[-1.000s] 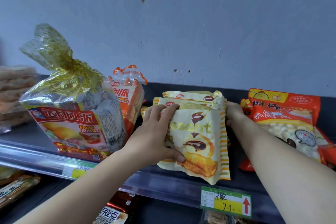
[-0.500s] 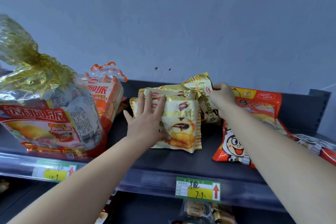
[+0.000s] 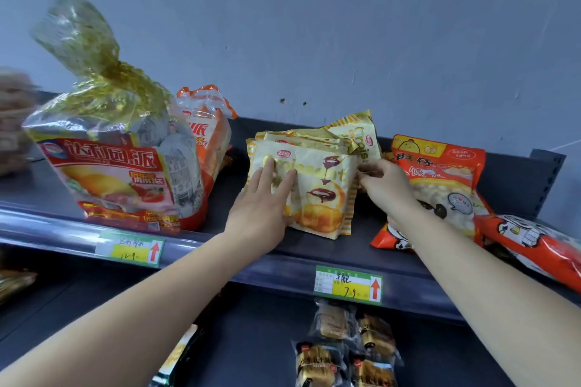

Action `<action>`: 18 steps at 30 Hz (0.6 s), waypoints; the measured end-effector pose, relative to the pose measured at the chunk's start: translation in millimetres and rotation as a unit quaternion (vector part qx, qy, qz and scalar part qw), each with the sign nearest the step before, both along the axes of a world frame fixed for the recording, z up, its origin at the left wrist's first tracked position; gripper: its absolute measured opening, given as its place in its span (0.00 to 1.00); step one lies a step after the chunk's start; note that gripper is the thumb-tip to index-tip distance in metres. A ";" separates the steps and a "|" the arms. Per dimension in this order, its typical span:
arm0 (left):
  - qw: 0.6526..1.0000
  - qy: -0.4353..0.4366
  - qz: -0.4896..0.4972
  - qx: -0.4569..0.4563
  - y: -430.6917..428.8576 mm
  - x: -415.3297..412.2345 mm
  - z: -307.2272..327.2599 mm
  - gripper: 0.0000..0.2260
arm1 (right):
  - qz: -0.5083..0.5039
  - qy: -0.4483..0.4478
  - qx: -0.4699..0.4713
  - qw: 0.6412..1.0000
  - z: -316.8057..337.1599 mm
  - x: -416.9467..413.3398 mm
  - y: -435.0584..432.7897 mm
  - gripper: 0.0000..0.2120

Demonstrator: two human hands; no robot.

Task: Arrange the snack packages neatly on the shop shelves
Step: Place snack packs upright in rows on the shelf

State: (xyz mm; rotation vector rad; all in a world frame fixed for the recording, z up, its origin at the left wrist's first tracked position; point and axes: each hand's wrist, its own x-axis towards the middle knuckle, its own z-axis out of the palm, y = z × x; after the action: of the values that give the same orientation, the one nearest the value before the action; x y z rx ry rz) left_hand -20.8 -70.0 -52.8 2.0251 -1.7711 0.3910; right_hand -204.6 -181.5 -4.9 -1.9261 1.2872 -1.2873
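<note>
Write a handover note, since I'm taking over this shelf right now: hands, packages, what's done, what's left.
Left hand: flat, pressing the front of the croissant packs.
Right hand: fingers curled, pinching at the packs' right edge; which pack is unclear.
The packs stand mid-shelf, facing front; the rear croissant pack tilts up to the right. The red pie bag stands left. At right, the leaning snack bag and the lying snack bag.
Done: croissants mostly stacked.
Left: square the rear pack, probably right both snack bags.
</note>
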 end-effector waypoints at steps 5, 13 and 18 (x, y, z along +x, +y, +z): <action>1.000 -0.005 -0.010 0.010 25.4 6.8 2.4 0.24 | -0.045 0.105 -0.003 0.993 -17.4 0.4 24.4 0.12; 0.991 -0.125 -0.043 -0.019 71.1 27.5 -11.9 0.18 | -0.115 0.253 0.016 0.961 -31.9 6.5 80.7 0.10; 0.977 -0.179 -0.099 -0.065 126.4 59.4 -28.7 0.16 | -0.093 0.214 -0.031 0.972 -46.6 27.4 135.5 0.10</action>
State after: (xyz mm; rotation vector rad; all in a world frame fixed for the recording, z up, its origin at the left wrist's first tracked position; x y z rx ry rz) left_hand 38.6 56.4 -81.5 1.7477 -2.0746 0.8278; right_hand -177.2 -46.0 -51.5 -2.2565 1.6879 -1.0352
